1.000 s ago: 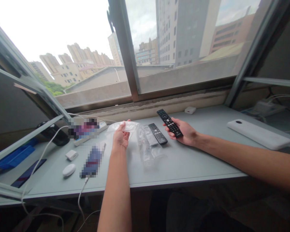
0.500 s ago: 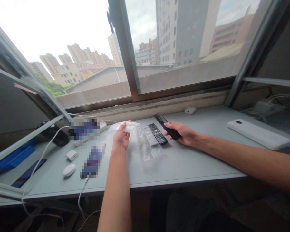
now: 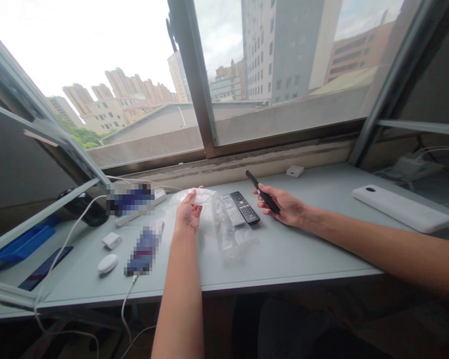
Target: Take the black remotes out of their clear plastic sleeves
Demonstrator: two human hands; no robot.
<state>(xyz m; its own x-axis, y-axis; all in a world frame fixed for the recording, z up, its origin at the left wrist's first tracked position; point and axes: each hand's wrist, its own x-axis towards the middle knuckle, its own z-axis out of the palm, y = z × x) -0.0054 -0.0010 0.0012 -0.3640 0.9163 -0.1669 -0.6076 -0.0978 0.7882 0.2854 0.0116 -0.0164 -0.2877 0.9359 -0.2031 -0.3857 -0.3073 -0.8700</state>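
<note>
My left hand [image 3: 189, 212] pinches the upper edge of a clear plastic bag [image 3: 224, 234], whose crumpled lower part rests on the desk. In my right hand [image 3: 284, 204] is a slim black remote control [image 3: 262, 192], raised over the desk and turned on its edge, so its front hardly shows. A second black remote control [image 3: 244, 207] lies with its buttons up between my hands. Just left of it is a flat, pale packet [image 3: 233, 211], partly covered by the bag; I cannot make out what it is.
The pale desk [image 3: 307, 254] runs along a window. To the left are a blurred phone [image 3: 144, 249] on a cable, a white adapter [image 3: 112, 241], a white oval case [image 3: 108, 264] and a power strip [image 3: 159, 195]. A white power bank [image 3: 402, 208] lies right; another adapter [image 3: 295, 171] sits behind.
My right hand has turned the held remote control from its broad face onto its narrow edge. My left hand and the bag have hardly moved.
</note>
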